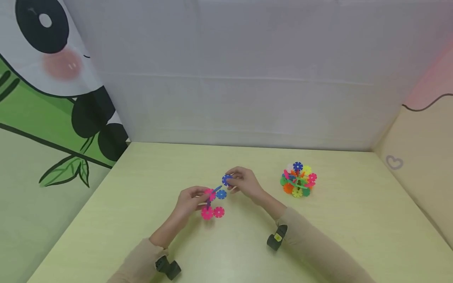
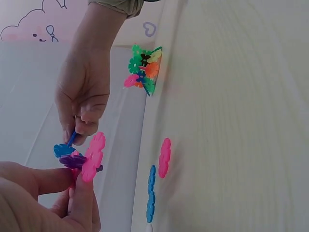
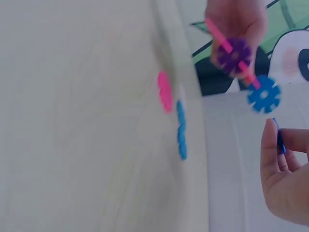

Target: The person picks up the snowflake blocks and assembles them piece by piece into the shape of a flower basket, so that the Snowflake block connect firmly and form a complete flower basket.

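My left hand (image 1: 191, 202) pinches a small joined piece of notched plastic snowflake discs. It has pink discs (image 2: 95, 155), a purple disc (image 3: 234, 57) between them and a light blue disc (image 3: 264, 94) at its end. Between thumb and fingers, my right hand (image 1: 245, 182) holds a dark blue snowflake disc (image 1: 226, 180). That disc is close beside the light blue one; I cannot tell whether they touch. Below the hands, a loose pink disc (image 1: 219, 212) and blue discs (image 2: 151, 179) lie on the table.
A ball-shaped cluster of many-coloured snowflake discs (image 1: 298, 180) sits on the table (image 1: 339, 220) to the right. A pale backdrop (image 1: 247, 110) rises behind the table's far edge. Printed side panels stand left and right. Part of a white piece (image 1: 232, 189) shows under my right hand.
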Tool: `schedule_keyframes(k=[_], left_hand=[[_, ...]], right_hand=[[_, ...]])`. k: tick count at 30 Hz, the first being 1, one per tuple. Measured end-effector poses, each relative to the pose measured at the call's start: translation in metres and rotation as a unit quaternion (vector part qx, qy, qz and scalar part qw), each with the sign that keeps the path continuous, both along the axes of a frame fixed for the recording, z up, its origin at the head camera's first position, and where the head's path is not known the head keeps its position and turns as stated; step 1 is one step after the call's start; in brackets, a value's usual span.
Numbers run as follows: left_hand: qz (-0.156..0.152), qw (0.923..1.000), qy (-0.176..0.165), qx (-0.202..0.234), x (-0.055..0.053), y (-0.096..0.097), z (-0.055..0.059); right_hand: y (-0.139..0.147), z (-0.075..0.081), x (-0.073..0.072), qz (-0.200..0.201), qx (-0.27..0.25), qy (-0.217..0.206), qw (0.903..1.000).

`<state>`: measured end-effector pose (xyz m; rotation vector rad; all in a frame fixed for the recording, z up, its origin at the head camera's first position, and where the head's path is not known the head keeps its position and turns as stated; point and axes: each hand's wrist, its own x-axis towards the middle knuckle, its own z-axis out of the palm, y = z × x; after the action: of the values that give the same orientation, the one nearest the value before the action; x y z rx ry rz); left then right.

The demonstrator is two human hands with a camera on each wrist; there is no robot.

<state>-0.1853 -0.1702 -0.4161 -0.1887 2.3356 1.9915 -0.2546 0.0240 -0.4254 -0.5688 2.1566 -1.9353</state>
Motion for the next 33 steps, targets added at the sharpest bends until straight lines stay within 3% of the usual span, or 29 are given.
schedule_keyframes(k=[5,12,22,29,33], left_hand=[[-0.003,1.0000,0.008,0.004,-0.001,0.003,-0.003],[-0.009,0.9998,0.015,0.003,0.000,0.008,-0.004],[0.005,0.9979,0.061,-0.022,0.011,0.012,-0.004],[0.015,0.9984,0.044,-0.032,0.004,-0.009,-0.008],[0.036,0.9987,0.022,-0.028,-0.002,-0.026,-0.010]], right_hand=[[0.002,0.008,0.016,-0.012,-0.031,-0.018,0.9993],[-0.002,0.002,0.024,-0.053,-0.040,-0.026,0.9974],[-0.012,-0.002,0.038,-0.085,-0.084,0.004,0.9928],[-0.014,-0.001,0.026,-0.032,-0.038,0.007,0.9987],[-0.013,-0.014,0.006,-0.031,0.045,0.026,0.9982]])
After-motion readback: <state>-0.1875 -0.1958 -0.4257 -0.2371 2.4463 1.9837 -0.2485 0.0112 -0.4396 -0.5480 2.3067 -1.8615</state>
